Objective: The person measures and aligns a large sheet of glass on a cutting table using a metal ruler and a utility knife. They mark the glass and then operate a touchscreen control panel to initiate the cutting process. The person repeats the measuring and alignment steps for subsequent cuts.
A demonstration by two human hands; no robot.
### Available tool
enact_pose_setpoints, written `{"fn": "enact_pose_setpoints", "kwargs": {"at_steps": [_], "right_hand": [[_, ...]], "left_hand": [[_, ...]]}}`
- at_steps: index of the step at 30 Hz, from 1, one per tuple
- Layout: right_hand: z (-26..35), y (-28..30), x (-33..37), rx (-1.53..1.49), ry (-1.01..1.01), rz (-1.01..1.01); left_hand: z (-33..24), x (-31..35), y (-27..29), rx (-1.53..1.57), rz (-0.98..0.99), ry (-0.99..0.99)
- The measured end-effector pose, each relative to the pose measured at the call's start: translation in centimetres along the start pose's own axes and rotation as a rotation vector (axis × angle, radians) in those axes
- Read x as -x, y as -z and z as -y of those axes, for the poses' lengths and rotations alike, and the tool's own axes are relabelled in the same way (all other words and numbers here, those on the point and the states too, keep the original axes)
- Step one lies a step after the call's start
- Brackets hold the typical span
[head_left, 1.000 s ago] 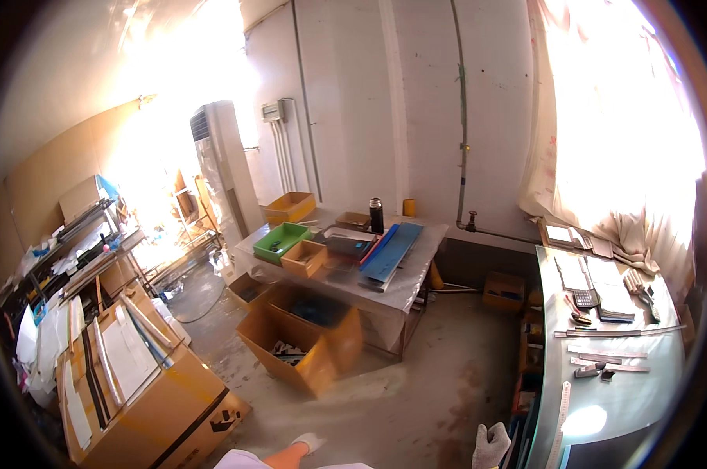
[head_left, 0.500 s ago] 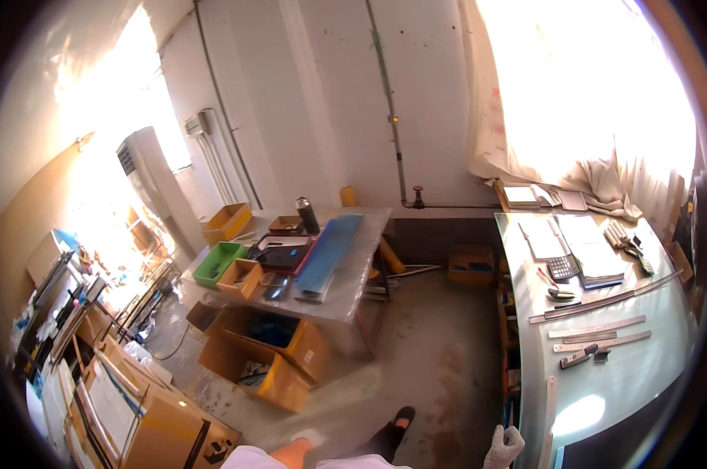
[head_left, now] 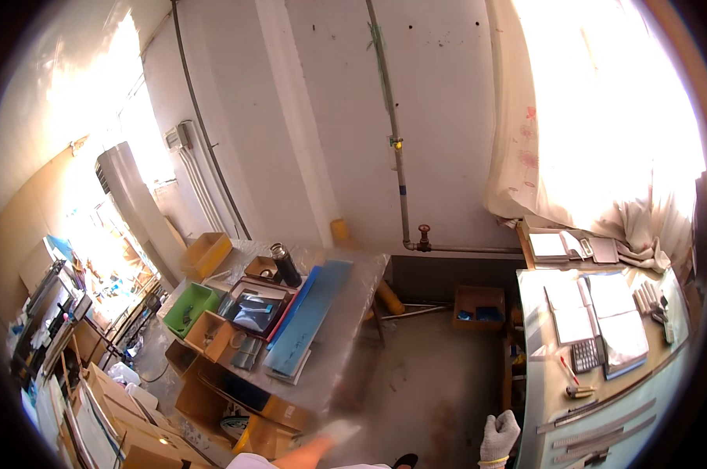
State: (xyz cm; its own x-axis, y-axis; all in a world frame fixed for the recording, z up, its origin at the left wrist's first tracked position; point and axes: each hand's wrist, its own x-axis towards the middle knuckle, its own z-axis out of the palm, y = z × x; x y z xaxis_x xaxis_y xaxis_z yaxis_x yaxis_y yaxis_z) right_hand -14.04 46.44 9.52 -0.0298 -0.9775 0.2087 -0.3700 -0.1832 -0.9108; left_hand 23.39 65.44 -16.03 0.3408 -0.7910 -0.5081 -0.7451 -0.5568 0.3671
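My right hand (head_left: 499, 438), in a pale knitted glove, is raised by the left side of the glass-topped table (head_left: 532, 391). Its fingers are curled in, and nothing shows in them. My left hand (head_left: 339, 431) is whitish and smeared by motion, so its fingers cannot be made out. It reaches forward over the floor near the right side of the cardboard boxes (head_left: 287, 412). Ahead of it stands a plastic-covered table (head_left: 353, 309) bearing long blue strips (head_left: 310, 319), a green bin (head_left: 190, 309), a black tray (head_left: 256, 310) and a dark flask (head_left: 285, 264).
On the right table lie an open notebook (head_left: 615, 320), a calculator (head_left: 585, 356), metal rulers (head_left: 604, 438) and a utility knife (head_left: 580, 392). A cardboard box (head_left: 479, 307) sits by the back wall under a pipe (head_left: 479, 250). Flat boards and cartons (head_left: 95, 414) lean at the left.
The view has tilted up and moved nearer to both tables. My left hand has swung forward and right; my right hand has come further into view, still curled.
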Motion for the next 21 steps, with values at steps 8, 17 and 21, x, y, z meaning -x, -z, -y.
{"fn": "enact_pose_setpoints", "kwargs": {"at_steps": [8,17,21], "right_hand": [[-1.7,-3.0,-14.6,-0.007,0.119,-0.077],[0.4,-13.5,-33.0,-0.076,0.252,0.052],[1.2,-16.6,-38.3,-0.090,0.287,0.108]], "left_hand": [[-7.4,-7.6,10.3,-0.033,0.054,0.120],[-7.5,-12.4,13.3,0.201,-0.024,0.527],[-9.3,-14.7,14.8,0.266,-0.007,0.580]]}}
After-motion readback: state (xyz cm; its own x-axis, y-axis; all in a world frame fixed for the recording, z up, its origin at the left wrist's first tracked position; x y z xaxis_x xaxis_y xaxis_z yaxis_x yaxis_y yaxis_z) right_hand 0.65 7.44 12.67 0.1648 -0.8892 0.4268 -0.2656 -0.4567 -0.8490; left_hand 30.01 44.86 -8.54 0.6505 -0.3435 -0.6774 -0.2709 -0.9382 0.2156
